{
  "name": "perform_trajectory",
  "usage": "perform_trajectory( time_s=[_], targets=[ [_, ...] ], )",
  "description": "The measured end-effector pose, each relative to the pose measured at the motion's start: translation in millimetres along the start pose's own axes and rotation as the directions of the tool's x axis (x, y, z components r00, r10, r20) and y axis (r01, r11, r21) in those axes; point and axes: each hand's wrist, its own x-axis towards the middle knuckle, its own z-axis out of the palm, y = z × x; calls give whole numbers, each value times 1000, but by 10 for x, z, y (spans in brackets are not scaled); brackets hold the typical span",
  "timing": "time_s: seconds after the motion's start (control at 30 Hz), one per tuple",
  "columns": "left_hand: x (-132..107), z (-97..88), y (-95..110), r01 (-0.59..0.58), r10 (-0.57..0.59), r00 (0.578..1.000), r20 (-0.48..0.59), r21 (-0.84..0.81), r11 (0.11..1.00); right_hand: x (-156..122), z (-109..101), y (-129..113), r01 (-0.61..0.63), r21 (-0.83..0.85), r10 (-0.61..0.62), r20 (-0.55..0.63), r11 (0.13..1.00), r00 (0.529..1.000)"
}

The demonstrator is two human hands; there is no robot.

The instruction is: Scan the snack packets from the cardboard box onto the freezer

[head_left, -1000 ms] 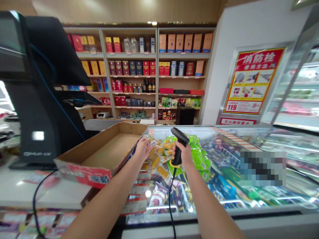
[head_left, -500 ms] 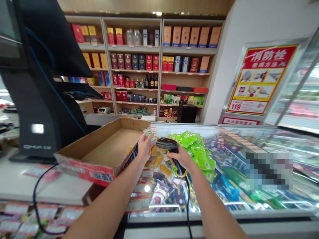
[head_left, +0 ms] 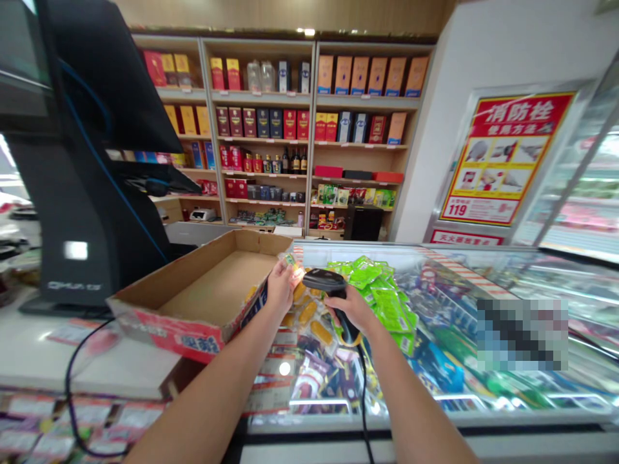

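Observation:
My right hand (head_left: 355, 308) is wrapped round the handle of a black barcode scanner (head_left: 325, 280), its head pointing left and its cord hanging down. My left hand (head_left: 281, 285) pinches a small clear packet (head_left: 291, 260) with a green label, just in front of the scanner head. A bright reddish-white light falls on the packet by my fingers. Under both hands, several clear packets with yellow-orange contents (head_left: 321, 332) lie on the glass freezer top. Right of the scanner spreads a pile of bright green packets (head_left: 389, 308).
An open cardboard box (head_left: 203, 290) stands left of my left hand, a few yellow packets at its inner right edge. Beyond it rises a black checkout terminal (head_left: 77, 212). The glass-topped freezer (head_left: 483, 412) extends right. Shelves of boxed goods (head_left: 283, 122) line the back wall.
The scanner's light now shines on the packet in my left hand; it was not lit before. Both hands stay nearly in place, and the view has shifted very slightly.

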Motion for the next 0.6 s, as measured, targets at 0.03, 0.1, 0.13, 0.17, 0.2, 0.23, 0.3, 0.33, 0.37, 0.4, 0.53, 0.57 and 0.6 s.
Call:
perform_trajectory(
  time_s=[0.03, 0.1, 0.13, 0.17, 0.2, 0.23, 0.3, 0.33, 0.37, 0.4, 0.53, 0.57, 0.6],
  targets=[
    [7, -7, -4, 3, -3, 1000, -8, 3, 1000, 4, -4, 11, 0, 9, 0, -3, 1000, 1000],
    [16, -14, -7, 14, -14, 999, -32, 9, 1000, 15, -11, 38, -9, 29, 9, -17, 1000, 1000],
    [17, -14, -6, 19, -18, 999, -42, 9, 1000, 22, -15, 53, -18, 40, 19, -35, 999, 999],
    [17, -10, -3, 22, -22, 999, -48, 9, 1000, 32, -20, 68, -26, 55, 30, -65, 998, 997],
    [14, -3, 0, 26, -25, 998, -52, 11, 1000, 44, -28, 80, -29, 80, 38, -112, 996, 993],
    [11, 7, 5, 29, -28, 998, -56, 15, 999, 57, -38, 90, -25, 115, 45, -174, 993, 984],
    [6, 41, 15, 33, -31, 998, -62, 30, 999, 84, -67, 96, 14, 209, 57, -328, 978, 943],
    [6, 66, 20, 38, -35, 998, -60, 42, 998, 96, -86, 94, 52, 259, 60, -405, 964, 912],
    [10, 96, 22, 44, -41, 998, -50, 59, 997, 108, -107, 88, 100, 304, 61, -477, 947, 877],
    [20, 132, 23, 52, -49, 998, -35, 81, 995, 118, -130, 81, 152, 338, 59, -540, 929, 840],
    [127, 339, 2, 55, -62, 998, 17, 271, 961, 146, -217, 65, 326, 400, 52, -695, 857, 717],
    [167, 403, -2, 44, -54, 998, 21, 319, 947, 153, -232, 67, 349, 406, 55, -714, 844, 698],
    [210, 469, 0, 31, -43, 999, 27, 357, 933, 159, -243, 72, 365, 410, 60, -729, 836, 682]
  ],
)
